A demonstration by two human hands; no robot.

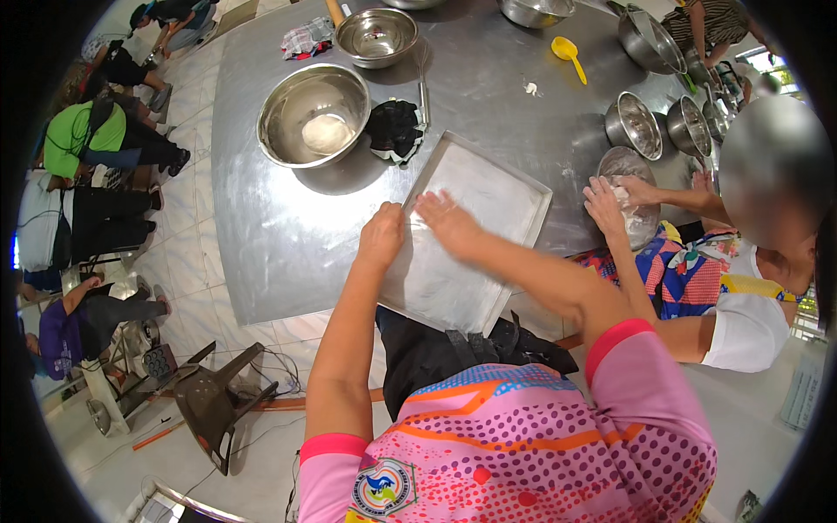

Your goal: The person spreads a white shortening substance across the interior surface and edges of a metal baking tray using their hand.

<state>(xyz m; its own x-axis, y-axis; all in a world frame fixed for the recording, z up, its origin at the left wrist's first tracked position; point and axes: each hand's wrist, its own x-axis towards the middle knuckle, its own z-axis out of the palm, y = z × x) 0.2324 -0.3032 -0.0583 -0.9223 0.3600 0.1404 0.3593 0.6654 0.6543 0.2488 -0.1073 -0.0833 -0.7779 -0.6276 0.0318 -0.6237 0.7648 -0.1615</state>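
A rectangular metal baking tray (480,173) lies tilted over the near edge of the steel table, its near corner against my waist. My left hand (382,234) grips the tray's left rim, fingers curled over it. Inside the tray, my right hand (448,222) is spread flat, palm down, near that same rim; its forearm is blurred. Pale streaks mark the tray's floor. Beyond my left hand stands a large steel bowl (274,124) with a ball of dough (328,134) in it. Close to the bowl lies a black crumpled thing with a pale edge (395,131).
A whisk (422,85), a second steel bowl (376,39) and a checked cloth (308,39) lie farther back. A yellow scoop (569,57) and several bowls stand to the right. There a co-worker's hands (611,199) work dough in a bowl (637,167). A brown plastic chair (203,399) stands lower left.
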